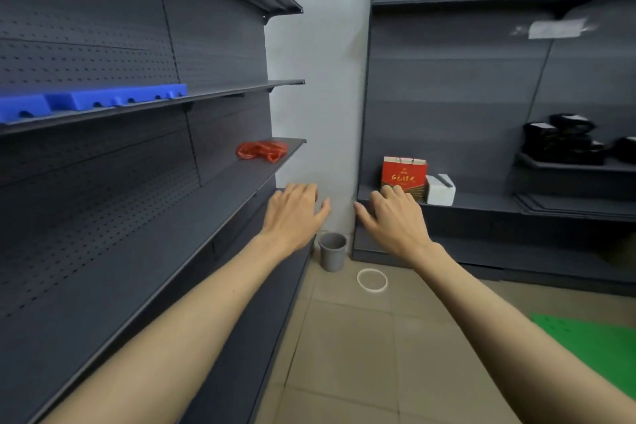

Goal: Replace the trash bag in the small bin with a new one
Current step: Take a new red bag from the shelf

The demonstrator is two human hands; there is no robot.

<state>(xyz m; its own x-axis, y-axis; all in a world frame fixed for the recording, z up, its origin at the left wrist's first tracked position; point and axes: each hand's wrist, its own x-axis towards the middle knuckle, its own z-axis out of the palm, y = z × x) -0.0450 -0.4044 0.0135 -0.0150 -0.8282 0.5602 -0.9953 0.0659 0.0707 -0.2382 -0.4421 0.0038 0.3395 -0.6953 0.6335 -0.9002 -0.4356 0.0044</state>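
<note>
While the red plastic bag [262, 150] lies crumpled on the left shelf [241, 179], the left hand [294, 213] reaches forward, fingers spread and holding nothing. Below and between the hands, the small grey bin [332, 251] stands on the floor in the corner, apparently unlined, with a white ring [372, 280] lying near it. The right hand [395, 220] is likewise spread and empty. Fitting a new bag looks still to do.

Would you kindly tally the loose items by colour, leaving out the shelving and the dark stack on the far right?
Blue: 2, blue trays
Red: 2, red bag, red box
White: 2, white ring, white box
Grey: 1, grey bin
Green: 1, green mat
Total: 8
</note>
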